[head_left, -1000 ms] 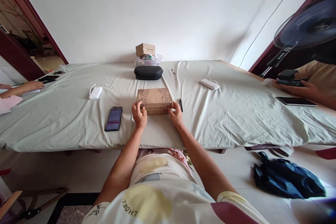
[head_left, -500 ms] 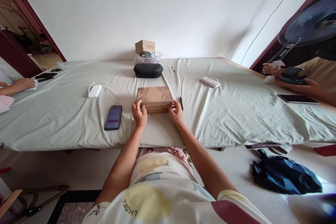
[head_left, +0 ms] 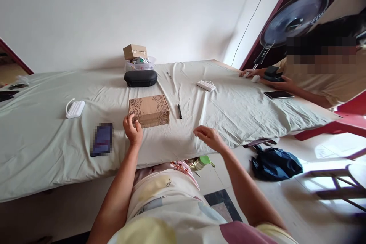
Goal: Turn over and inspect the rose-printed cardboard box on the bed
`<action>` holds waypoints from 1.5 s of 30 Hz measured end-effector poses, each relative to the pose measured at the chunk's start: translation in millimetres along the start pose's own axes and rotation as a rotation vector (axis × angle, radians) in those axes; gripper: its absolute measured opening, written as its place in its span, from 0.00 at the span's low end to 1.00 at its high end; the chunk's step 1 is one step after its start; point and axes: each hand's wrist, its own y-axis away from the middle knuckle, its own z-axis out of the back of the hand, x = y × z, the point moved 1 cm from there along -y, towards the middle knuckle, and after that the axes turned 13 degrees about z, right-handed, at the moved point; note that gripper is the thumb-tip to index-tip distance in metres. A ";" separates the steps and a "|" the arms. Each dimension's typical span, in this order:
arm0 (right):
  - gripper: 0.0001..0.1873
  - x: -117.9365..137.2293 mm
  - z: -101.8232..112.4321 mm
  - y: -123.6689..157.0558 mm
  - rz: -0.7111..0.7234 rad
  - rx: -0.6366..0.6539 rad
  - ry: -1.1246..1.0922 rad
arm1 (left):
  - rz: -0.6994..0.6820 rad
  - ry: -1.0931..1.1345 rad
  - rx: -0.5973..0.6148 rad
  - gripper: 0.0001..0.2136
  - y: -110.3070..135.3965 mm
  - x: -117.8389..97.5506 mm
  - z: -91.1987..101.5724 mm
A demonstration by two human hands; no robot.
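Left hand pinches flat cardboard box — floral-printed.

Brown box, swirl print; pale green sheet; black pen.

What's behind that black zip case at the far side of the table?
A clear plastic tub with a small taped cardboard box on top. The black case covers the tub's lower part, so most of its contents are hidden.

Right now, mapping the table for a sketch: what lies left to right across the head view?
White case → dark phone → patterned cardboard box → black pen → right hand → tablet.
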 end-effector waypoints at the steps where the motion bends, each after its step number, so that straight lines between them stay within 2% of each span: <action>1: 0.22 -2.6 13.9 8.8 -0.012 0.087 0.009 | -0.003 -0.005 -0.004 0.18 0.2 -0.2 0.4; 2: 0.21 -4.5 24.0 11.3 -0.022 0.115 0.006 | -0.008 -0.008 -0.008 0.18 0.3 -0.5 0.9; 3: 0.21 -5.4 29.4 6.9 -0.024 0.065 0.001 | -0.015 -0.008 -0.011 0.18 0.5 -0.8 1.4; 5: 0.25 -3.3 24.4 -19.4 0.013 -0.130 -0.032 | -0.026 -0.010 -0.010 0.19 0.9 -0.9 2.6; 7: 0.29 2.4 0.7 -60.9 0.125 -0.278 -0.123 | -0.028 -0.015 0.001 0.20 1.0 -0.1 3.9; 8: 0.32 5.1 -15.6 -83.3 0.182 -0.308 -0.139 | -0.030 -0.018 0.008 0.21 0.9 0.5 4.6; 11: 0.35 8.3 -70.3 -137.7 0.329 -0.257 -0.088 | -0.048 -0.026 0.015 0.22 -0.1 1.3 6.7; 13: 0.33 4.0 -102.2 -154.3 0.389 -0.222 -0.056 | -0.061 -0.037 0.018 0.22 -0.8 0.9 7.7; 15: 0.31 -5.3 -124.0 -156.8 0.364 -0.249 -0.084 | -0.061 -0.053 0.019 0.22 -1.3 0.2 8.1; 18: 0.32 -22.0 -136.7 -150.6 0.308 -0.251 -0.138 | -0.044 -0.072 0.010 0.22 -1.9 -0.6 8.1; 22: 0.38 -35.0 -135.5 -146.2 0.243 -0.204 -0.125 | -0.030 -0.066 0.020 0.24 -2.4 -1.6 7.6; 26: 0.37 -35.6 -136.3 -144.0 0.176 -0.161 0.004 | 0.017 -0.067 0.022 0.27 -2.7 -2.5 7.3; 31: 0.35 -34.4 -137.7 -139.0 0.193 -0.144 0.029 | 0.047 -0.051 0.056 0.29 -2.6 -2.5 6.8; 34: 0.39 -34.2 -138.9 -136.2 0.209 -0.133 0.042 | 0.085 -0.042 0.075 0.30 -2.0 -1.9 6.5; 38: 0.45 -32.3 -142.8 -133.1 0.196 -0.049 0.114 | 0.135 -0.021 0.066 0.34 -0.6 -2.1 6.4; 42: 0.44 -31.7 -145.0 -131.4 0.173 0.020 0.183 | 0.213 0.004 0.053 0.42 -1.0 -0.3 5.0; 45: 0.41 -33.2 -144.7 -131.7 0.175 0.037 0.206 | 0.302 -0.001 0.065 0.42 -3.2 4.3 1.9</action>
